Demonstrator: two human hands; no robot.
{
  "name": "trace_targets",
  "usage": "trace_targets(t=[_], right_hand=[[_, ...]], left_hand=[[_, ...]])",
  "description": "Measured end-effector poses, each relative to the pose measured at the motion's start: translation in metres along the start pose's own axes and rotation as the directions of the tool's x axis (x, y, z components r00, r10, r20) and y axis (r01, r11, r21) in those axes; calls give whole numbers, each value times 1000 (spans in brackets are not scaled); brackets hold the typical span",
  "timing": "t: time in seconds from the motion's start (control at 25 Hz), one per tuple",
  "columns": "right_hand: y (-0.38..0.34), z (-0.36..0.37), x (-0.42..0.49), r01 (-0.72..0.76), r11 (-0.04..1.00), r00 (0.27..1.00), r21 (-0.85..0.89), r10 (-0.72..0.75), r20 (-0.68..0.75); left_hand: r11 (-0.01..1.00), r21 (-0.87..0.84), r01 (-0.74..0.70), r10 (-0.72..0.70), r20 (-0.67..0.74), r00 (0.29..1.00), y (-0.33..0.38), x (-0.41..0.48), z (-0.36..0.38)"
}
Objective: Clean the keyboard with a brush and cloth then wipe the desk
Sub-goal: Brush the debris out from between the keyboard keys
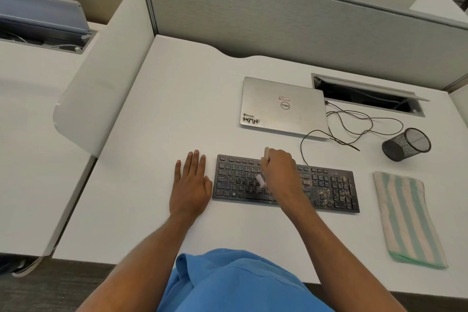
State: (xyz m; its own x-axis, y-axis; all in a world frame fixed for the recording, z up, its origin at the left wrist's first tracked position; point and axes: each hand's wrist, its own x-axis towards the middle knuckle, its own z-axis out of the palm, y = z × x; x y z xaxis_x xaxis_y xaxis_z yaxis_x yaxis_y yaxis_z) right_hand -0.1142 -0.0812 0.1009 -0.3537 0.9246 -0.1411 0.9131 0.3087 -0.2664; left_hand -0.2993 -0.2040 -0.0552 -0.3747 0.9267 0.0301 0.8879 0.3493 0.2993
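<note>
On the white table (177, 109), the right hand (278, 170) grips a brush (260, 180) in curled fingers (266, 167) over the middle of the keyboard (329, 185), the left hand (191, 185) flat, fingers straight, beside its left end.

Keyboard (286, 183): on the worktop (177, 109), near the front edge, lying lengthwise along it.
Left hand (190, 185): flat on the worktop, just beside the keyboard's left end.
Right hand (278, 172): over the keyboard's middle, holding the brush (260, 180) down on the keys.
Laptop (282, 106): behind the keyboard, towards the back edge.
Cable (354, 129): looped on the worktop right of the laptop.
Mesh cup (406, 144): on its side, right of the cable, behind the cloth.
Cloth (407, 218): right of the keyboard, near the right edge.
Hatch (367, 95): sunk in the back right corner.
</note>
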Motion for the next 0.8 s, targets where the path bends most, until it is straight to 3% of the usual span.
trace_targets(t=[0.12,0.24,0.44,0.6,0.8], right_hand=[[-5,-4,-1,-4,994,997,111,13,-74],[-7,3,-4,17,983,1000,180,-14,-16],[0,-2,-8,15,994,995,105,-26,101],[0,-19,-4,-24,992,1000,126,23,9],[-15,-17,-5,-18,920,967,392,-84,242]], left_hand=[[1000,-2,-1,1,-7,1000,0,0,0],[1000,-2,2,-2,-3,1000,1,0,-1],[1000,-3,2,-2,4,1000,0,0,-1],[1000,-2,5,-5,-2,1000,0,0,0],[1000,5,-1,1,2,1000,0,0,-1]])
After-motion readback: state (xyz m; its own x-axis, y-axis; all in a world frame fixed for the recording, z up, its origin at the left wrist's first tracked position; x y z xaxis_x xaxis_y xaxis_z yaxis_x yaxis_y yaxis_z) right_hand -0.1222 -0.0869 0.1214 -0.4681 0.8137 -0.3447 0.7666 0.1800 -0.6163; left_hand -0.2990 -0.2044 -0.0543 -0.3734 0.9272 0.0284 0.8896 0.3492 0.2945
